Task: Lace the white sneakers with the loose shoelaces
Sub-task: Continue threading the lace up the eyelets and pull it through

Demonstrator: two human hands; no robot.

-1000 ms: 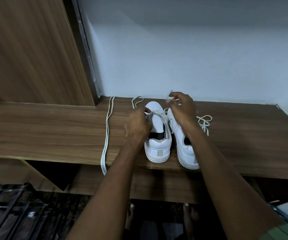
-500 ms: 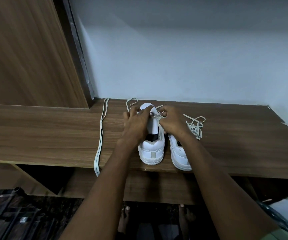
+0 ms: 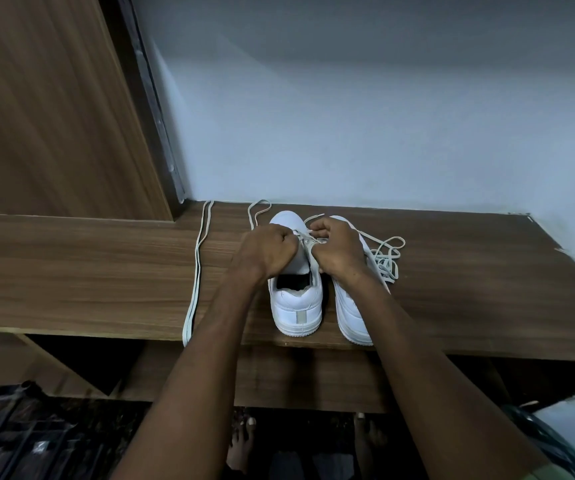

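Left hand (image 3: 268, 249) and right hand (image 3: 339, 249), fingers curled, each pinching lace (image 3: 308, 237) over left sneaker (image 3: 296, 299), frame centre. Hands hide its eyelets. Two white sneakers, heels toward viewer; right sneaker (image 3: 353, 317) just beside, partly behind right forearm. Lace's slack piled (image 3: 386, 258) right of shoes. Second lace (image 3: 197, 268) doubled, left, hanging over shelf (image 3: 88, 271) edge. Wood panel (image 3: 47, 105) upper left; wall (image 3: 383, 116) behind.

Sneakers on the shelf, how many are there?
2. The left sneaker stands near the shelf's front edge; the right sneaker stands beside it, largely covered by the right forearm.
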